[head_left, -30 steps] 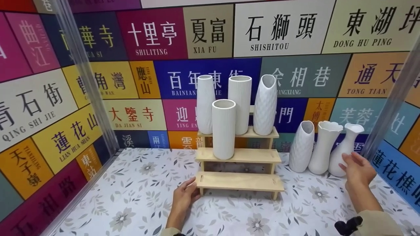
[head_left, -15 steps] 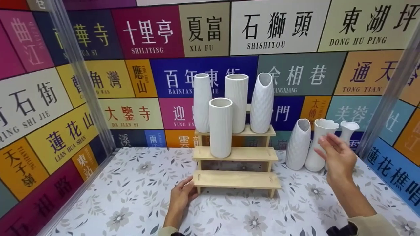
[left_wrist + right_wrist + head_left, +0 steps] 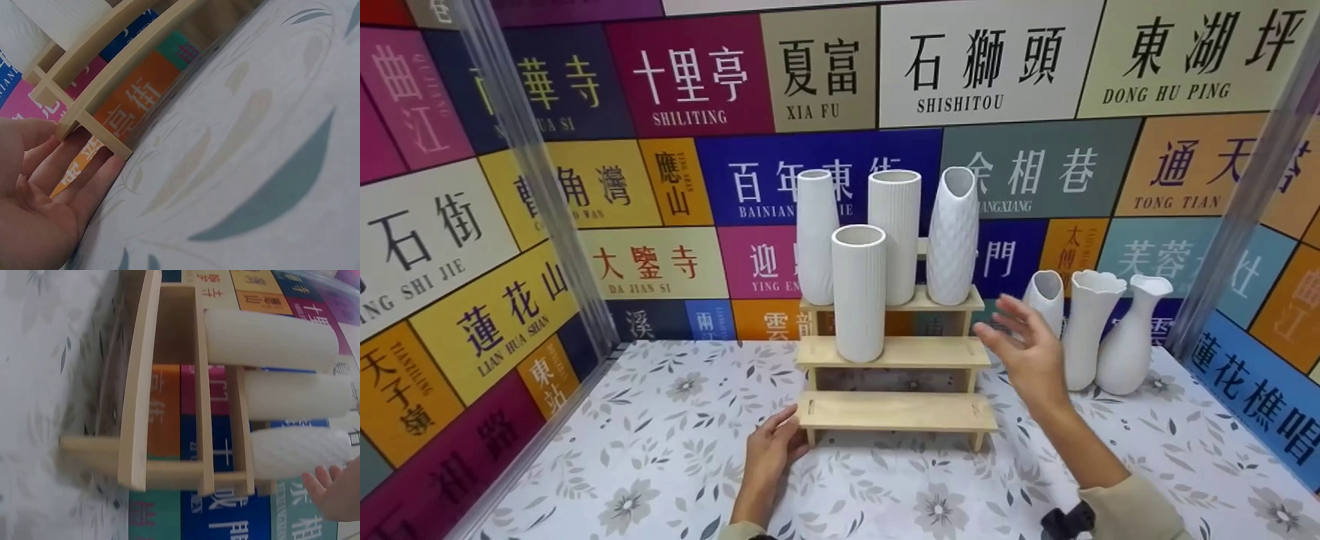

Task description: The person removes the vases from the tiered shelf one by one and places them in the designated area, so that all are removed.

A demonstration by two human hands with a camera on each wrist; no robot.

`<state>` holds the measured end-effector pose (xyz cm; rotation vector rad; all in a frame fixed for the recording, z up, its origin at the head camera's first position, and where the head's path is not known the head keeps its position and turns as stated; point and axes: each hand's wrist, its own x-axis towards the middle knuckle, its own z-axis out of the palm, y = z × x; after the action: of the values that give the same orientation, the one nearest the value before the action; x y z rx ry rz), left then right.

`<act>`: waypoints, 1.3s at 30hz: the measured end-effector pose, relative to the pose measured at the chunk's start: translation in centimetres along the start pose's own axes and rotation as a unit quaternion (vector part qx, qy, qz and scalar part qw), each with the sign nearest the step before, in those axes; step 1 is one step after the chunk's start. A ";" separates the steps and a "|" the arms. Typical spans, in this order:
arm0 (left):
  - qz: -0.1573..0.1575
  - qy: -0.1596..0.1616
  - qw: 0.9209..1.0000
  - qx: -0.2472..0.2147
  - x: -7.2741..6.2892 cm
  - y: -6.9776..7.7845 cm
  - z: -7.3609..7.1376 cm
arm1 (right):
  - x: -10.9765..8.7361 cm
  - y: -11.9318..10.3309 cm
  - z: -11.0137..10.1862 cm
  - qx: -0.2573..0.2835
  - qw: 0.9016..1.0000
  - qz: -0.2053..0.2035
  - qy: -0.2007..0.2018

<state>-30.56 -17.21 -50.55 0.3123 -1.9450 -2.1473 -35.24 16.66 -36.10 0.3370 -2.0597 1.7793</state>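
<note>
A three-tier wooden display stand [image 3: 896,411] holds several white vases. My left hand [image 3: 769,457] holds its lower left end, fingers [image 3: 93,185] at the front leg and below the lowest shelf. My right hand [image 3: 1027,356] is raised right of the stand with loosely bent fingers and nothing in them. It overlaps a slant-mouthed vase [image 3: 1046,292] standing behind. On the top shelf are a slim vase [image 3: 816,247], a ribbed cylinder vase [image 3: 904,247] and a diamond-textured vase [image 3: 954,244]; the right fingertips appear close to the last in the right wrist view. Another ribbed vase [image 3: 859,300] occupies the middle shelf.
Right of the stand, a scalloped-rim vase [image 3: 1091,337] and a round-bodied narrow-necked vase [image 3: 1126,356] stand side by side on the flower-printed tablecloth [image 3: 937,502]. Panels with colourful place-name signs [image 3: 990,64] enclose the back and sides, with clear corner posts.
My right hand has left the narrow-necked vase and swung left, past the scalloped vase, toward the stand. My left hand stays at the stand's end. The view has shifted slightly.
</note>
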 end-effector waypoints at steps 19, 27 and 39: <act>0.007 0.008 1.000 0.000 0.0 0.2 0.1 | 1.2 1.0 8.1 0.016 0.995 0.045 -0.086; 0.015 0.007 1.000 0.005 -0.1 0.4 -0.2 | 2.5 0.7 11.3 0.007 0.993 0.073 -0.088; 0.006 0.003 1.000 0.005 -0.1 -0.1 -0.1 | 3.1 0.4 14.4 0.032 0.993 0.091 -0.069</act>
<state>-30.47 -17.31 -50.64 0.3064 -1.9502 -2.1267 -40.14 2.82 -36.75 0.3080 -2.1935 1.9825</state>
